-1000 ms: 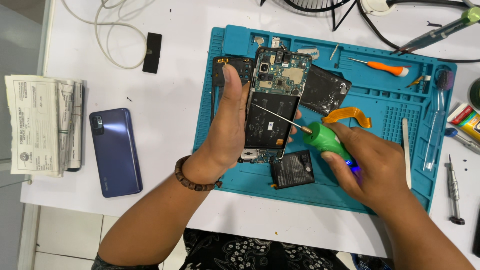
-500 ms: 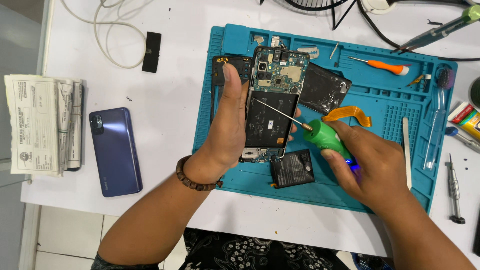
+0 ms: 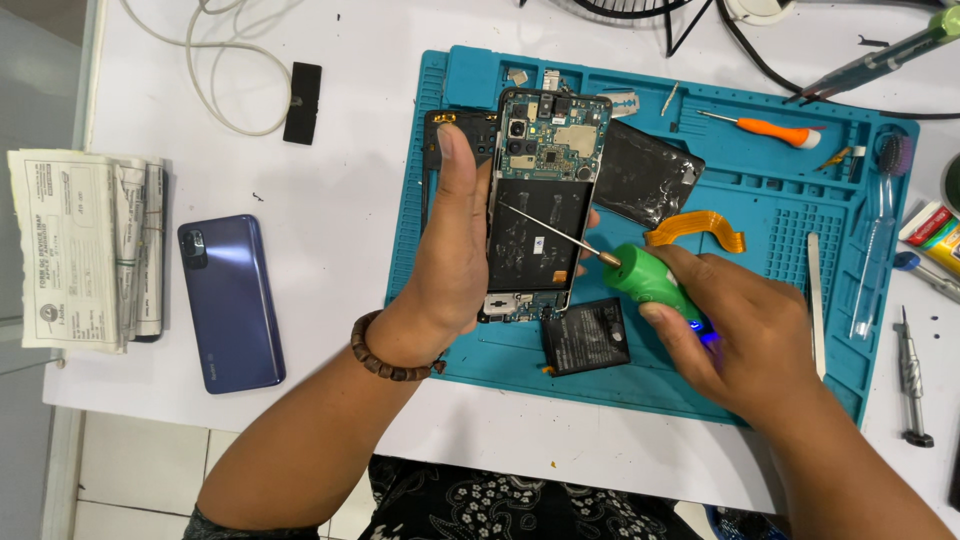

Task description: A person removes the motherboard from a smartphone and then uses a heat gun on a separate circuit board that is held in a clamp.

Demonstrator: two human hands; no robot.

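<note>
Left hand (image 3: 452,260) wrapped around the left edge of the opened smartphone (image 3: 540,200), back cover off, circuit board at top, held over the upper-left part of the blue repair mat (image 3: 760,215). Right hand (image 3: 745,335) closed around a green electric screwdriver (image 3: 652,283); its thin bit angles up-left onto the phone's black middle panel. Black battery (image 3: 586,336) lies on the mat just below the phone, touching the screwdriver side of the hand. Dark back cover (image 3: 650,175) on the mat right of the phone, orange flex cable (image 3: 700,228) beside it. Orange-handled screwdriver (image 3: 775,130) near the mat's top right. Purple phone (image 3: 230,300) off the mat to the left, next to folded papers (image 3: 85,250).
</note>
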